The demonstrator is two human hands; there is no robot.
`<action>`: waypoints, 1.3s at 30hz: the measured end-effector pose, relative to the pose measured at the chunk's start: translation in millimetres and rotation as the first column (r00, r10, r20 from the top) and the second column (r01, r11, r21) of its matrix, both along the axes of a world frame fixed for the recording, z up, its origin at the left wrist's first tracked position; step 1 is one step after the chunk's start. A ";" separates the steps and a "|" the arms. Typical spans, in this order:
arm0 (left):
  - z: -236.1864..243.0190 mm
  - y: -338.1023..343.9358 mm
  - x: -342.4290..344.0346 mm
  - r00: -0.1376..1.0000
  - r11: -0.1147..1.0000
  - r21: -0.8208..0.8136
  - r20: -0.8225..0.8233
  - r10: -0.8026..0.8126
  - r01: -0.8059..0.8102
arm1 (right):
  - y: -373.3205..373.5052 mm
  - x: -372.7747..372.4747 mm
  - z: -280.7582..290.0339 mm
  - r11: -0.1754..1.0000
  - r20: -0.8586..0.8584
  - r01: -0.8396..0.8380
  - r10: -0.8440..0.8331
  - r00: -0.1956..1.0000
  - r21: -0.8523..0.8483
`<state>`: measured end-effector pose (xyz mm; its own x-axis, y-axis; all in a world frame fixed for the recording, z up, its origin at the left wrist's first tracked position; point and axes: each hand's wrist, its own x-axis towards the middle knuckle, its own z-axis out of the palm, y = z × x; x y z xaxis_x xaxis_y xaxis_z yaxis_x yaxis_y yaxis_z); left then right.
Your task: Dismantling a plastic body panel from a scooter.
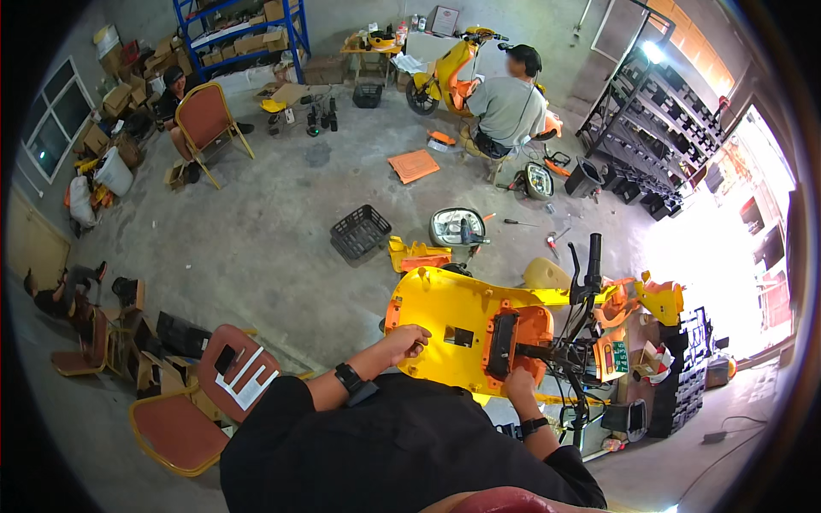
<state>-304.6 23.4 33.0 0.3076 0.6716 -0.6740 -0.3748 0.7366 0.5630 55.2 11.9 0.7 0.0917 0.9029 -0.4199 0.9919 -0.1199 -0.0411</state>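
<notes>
A yellow scooter body panel [438, 315] lies before me, with a rectangular cutout in its middle. An orange housing [535, 327] is set at its right, around a black insert [501, 342]. My left hand [405, 344] is over the panel's near left part, its fingers curled together; anything in them is too small to make out. At the housing's near edge, my right hand [519, 386] is closed, and what its fingers grip is hidden. Handlebars [593, 265] with a black grip, levers and cables rise just right of the housing.
Beyond the panel lie a black crate [360, 232], a headlight unit [457, 227] and a screwdriver [518, 223]. Another person [510, 103] works at a yellow scooter [453, 68]. Brown chairs [175, 430] stand at my left; black racks [654, 120] line the far right.
</notes>
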 end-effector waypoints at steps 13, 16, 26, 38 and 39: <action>-2.7 -1.3 -1.3 1.000 1.000 0.015 0.013 0.024 -0.024 | 20.3 11.4 16.8 0.809 0.024 -0.580 0.584 0.811 -0.094; -0.9 -1.9 -1.0 0.999 0.999 0.012 0.023 0.032 -0.032 | 19.6 16.5 16.1 0.797 -0.014 -0.603 0.603 0.798 -0.042; 7.4 -0.7 -0.6 0.998 0.998 0.015 0.043 0.054 -0.055 | 11.8 17.4 -2.5 0.991 -0.122 -0.137 0.135 0.983 -0.002; 5.3 -0.8 -1.5 0.999 0.999 -0.006 0.032 0.041 -0.040 | 10.3 15.9 -1.1 1.000 -0.190 0.017 -0.013 0.982 0.018; 5.2 -1.1 -1.8 0.998 0.999 -0.003 0.038 0.048 -0.048 | 12.1 12.9 2.5 1.000 -0.176 0.008 -0.005 0.984 0.015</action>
